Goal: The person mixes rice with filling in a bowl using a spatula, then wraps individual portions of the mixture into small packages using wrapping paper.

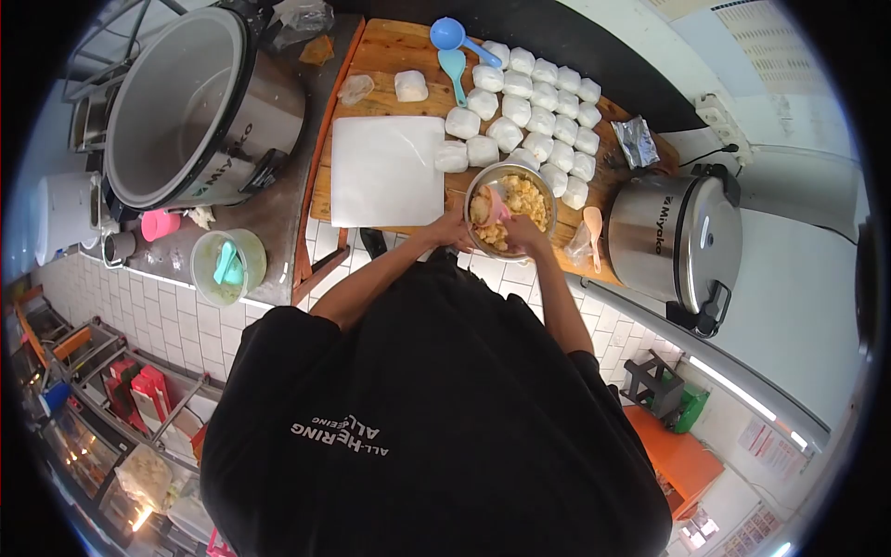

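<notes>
A round metal bowl [555, 215] sits at the front edge of the wooden table, holding a yellowish, crumbly food [524, 197]. My left hand [449, 230] is closed on the bowl's left rim. Inside the bowl, a pink scoop [495, 204] reaches into the food, its handle gripped in my right hand [526, 235]. Left of the bowl lies a stack of white paper sheets [385, 172]. Behind it stand rows of white wrapped packets [541, 119], with one more packet [410, 86] apart at the left.
A blue ladle [447, 34] and a teal spoon [453, 70] lie at the back of the wooden table [385, 42]. Closed steel cooker [650, 232] at right; a large open cooker [269, 111] and a tub [206, 269] at left. A peach spoon [593, 227] lies near the bowl.
</notes>
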A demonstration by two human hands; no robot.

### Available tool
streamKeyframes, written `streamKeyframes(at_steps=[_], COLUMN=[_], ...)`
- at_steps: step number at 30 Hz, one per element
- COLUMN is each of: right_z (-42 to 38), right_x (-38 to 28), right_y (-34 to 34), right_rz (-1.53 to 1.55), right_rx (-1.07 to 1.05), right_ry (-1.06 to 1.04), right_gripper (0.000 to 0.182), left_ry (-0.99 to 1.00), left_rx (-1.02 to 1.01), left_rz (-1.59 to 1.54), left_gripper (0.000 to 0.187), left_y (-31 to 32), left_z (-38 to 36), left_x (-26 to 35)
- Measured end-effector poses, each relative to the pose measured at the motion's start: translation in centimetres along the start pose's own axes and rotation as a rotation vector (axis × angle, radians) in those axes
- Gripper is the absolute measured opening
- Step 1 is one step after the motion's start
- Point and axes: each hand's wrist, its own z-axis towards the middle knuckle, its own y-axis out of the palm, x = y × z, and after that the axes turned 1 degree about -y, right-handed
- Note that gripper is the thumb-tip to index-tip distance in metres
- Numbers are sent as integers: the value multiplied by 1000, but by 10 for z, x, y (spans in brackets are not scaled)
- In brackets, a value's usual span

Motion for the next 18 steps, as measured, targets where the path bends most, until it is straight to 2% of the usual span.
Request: streamKeyframes(at_steps=[1, 2, 3, 4, 5, 6, 8, 9, 10, 11, 12, 13, 15, 16, 18], right_z=[-12, -27, -42, -59, -73, -82, -92, -91, -88, -84, -85, -77, -55, -34, 8], right_x=[9, 10, 2, -7, -12, -13, -13, -16, -23, -31, -52, -69, -101, -114, -144], right_y=[-10, -19, -29, -41, -42, -38, -37, -34, -28, -23, -34, -37, -43, -39, -31], right_rz=[548, 1094, 1087, 1254, 1423, 1415, 1600, 1595, 1584, 1571, 1571, 1572, 1758, 1752, 1737], right_rx=[-78, -162, -162, -157, -157, -164, -143, -149, -32, 84, 98, 89, 31, 1, -33], right_ry=[119, 235, 228, 228, 231, 228, 106, 102, -7, -117, -47, -53, -116, -167, -229], right_gripper=[39, 36, 36, 33, 30, 30, 28, 28, 27, 26, 23, 23, 22, 26, 30], left_ry=[7, 0, -5, 6, -15, -39, 46, 150, 249, 487, 410, 213, 252, 250, 200], left_rx=[1, 10, 23, 33, 69, 104, 183, 339, 494, 748, 916, 934, 962, 974, 779], left_rz=[5, 7, 7, 6, 65, 122, 147, 253, 359, 741, 943, 1112, 1291, 1294, 1641], left_gripper=[48, 39, 31, 31, 21, 14, 10, 10, 13, 25, 26, 27, 33, 33, 44], left_y=[-1, -3, -7, -13, -20, -29, -68, -87, -101, -104, -110, -114, -124, -126, -127], left_z=[-1, -3, -5, -7, -13, -20, -27, -38, -50, -73, -91, -107, -127, -134, -145], left_x=[2, 1, 1, 3, 3, -1, -23, -31, -38, -30, -26, -21, -28, -31, -34])
